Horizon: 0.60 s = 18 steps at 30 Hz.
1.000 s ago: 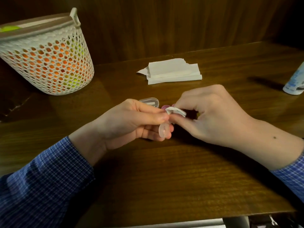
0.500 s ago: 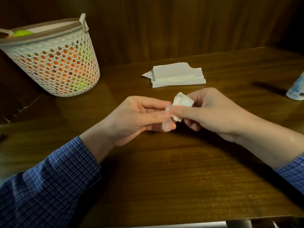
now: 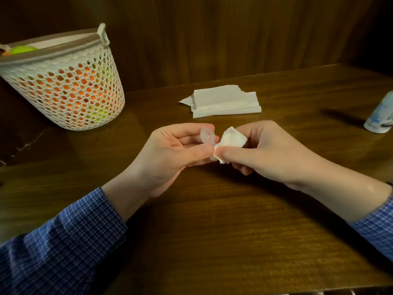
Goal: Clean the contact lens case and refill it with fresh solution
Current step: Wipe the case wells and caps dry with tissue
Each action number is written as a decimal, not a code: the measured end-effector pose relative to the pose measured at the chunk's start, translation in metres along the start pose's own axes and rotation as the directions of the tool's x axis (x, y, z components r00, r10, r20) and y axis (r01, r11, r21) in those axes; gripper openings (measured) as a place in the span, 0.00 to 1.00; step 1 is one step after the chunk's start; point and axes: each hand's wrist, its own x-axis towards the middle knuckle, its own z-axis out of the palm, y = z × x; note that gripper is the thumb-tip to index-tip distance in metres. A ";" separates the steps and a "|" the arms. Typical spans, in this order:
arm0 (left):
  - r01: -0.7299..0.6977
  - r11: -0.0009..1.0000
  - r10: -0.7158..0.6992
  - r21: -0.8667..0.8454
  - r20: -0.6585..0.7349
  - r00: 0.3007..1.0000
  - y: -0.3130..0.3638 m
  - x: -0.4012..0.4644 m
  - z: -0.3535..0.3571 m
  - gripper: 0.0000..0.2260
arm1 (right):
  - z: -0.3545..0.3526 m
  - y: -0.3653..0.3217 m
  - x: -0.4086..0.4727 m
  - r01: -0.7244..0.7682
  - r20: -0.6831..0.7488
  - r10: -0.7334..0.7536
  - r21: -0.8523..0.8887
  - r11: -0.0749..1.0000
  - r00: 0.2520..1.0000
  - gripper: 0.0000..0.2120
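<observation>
While your left hand (image 3: 170, 152) curls its fingers and thumb round the clear contact lens case (image 3: 207, 137) at centre frame, one round well of the case shows above the thumb; the lower well is mostly hidden, so its condition cannot be told.

Item, right hand (image 3: 270, 154): pinches a crumpled white tissue piece (image 3: 232, 141) between thumb and fingers, the tissue touching the lower part of the case. Your two hands meet at the case, just above the table (image 3: 212, 241).

Item, tissue stack (image 3: 225, 102): folded white sheets, top sheet torn at its right corner, lying flat on the table above the hands in the upper middle of the frame, well apart from them.

Item, solution bottle (image 3: 380, 118): white with blue print, at the right edge of the frame, partly cut off; its label is too blurred to read.

Item, basket (image 3: 70, 86): white perforated plastic, upper left of the frame, orange and yellow-green contents showing through the holes.

Item, sleeves (image 3: 59, 248): blue checked, both forearms, lower corners of the frame.
</observation>
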 end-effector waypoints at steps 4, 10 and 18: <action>-0.025 0.995 0.024 0.096 0.016 1.000 -0.001 -0.001 0.001 0.14 | 0.001 0.000 -0.002 0.111 -0.068 -0.131 -0.240 0.965 0.989 0.10; -0.045 0.987 0.044 0.152 0.015 0.999 -0.003 -0.003 0.004 0.15 | 0.010 0.001 -0.006 0.099 -0.148 -0.179 -0.435 0.895 0.973 0.07; -0.320 0.798 0.391 0.511 -0.034 0.920 0.000 -0.010 0.015 0.14 | 0.014 -0.007 0.000 -0.313 0.018 0.323 0.310 0.898 0.946 0.06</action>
